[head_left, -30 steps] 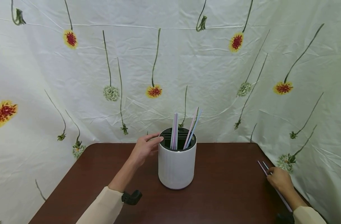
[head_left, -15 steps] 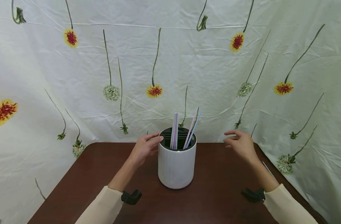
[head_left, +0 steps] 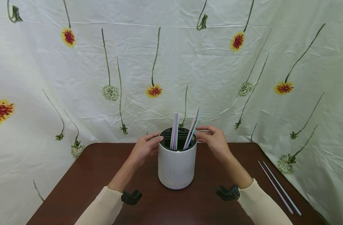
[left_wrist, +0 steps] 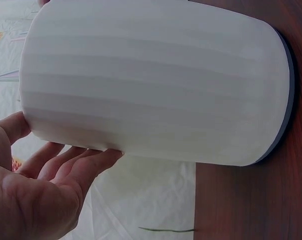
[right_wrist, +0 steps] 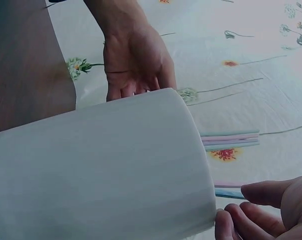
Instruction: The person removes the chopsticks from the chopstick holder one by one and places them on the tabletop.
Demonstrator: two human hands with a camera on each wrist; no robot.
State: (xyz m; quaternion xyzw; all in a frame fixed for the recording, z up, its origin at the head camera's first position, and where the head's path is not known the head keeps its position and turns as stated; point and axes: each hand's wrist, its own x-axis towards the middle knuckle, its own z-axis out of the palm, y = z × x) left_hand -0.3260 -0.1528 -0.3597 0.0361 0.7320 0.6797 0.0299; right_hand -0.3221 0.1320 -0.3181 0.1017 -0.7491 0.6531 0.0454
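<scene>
A white round utensil holder (head_left: 176, 168) with a black slotted top (head_left: 167, 134) stands upright on the table. Several thin pastel sticks that look like chopsticks (head_left: 174, 131) rise from it, with a pink and a blue one (head_left: 192, 129) leaning right. My left hand (head_left: 143, 148) rests against the holder's left side, thumb on the rim; the left wrist view shows the fingers (left_wrist: 85, 167) extended along its wall. On the other side, my right hand (head_left: 214, 143) has its fingertips right at the rim, thumb (right_wrist: 263, 193) beside the leaning sticks.
Two more sticks, one pink (head_left: 275, 187) and one blue (head_left: 282, 188), lie side by side near the right edge of the dark brown table (head_left: 109, 156). Behind and around it hangs a white flower-print cloth (head_left: 137, 62). Each wrist wears a black camera mount (head_left: 228, 192).
My right hand has let go of the sticks at the table's right edge and moved left to the holder's rim. The left hand has stayed against the holder.
</scene>
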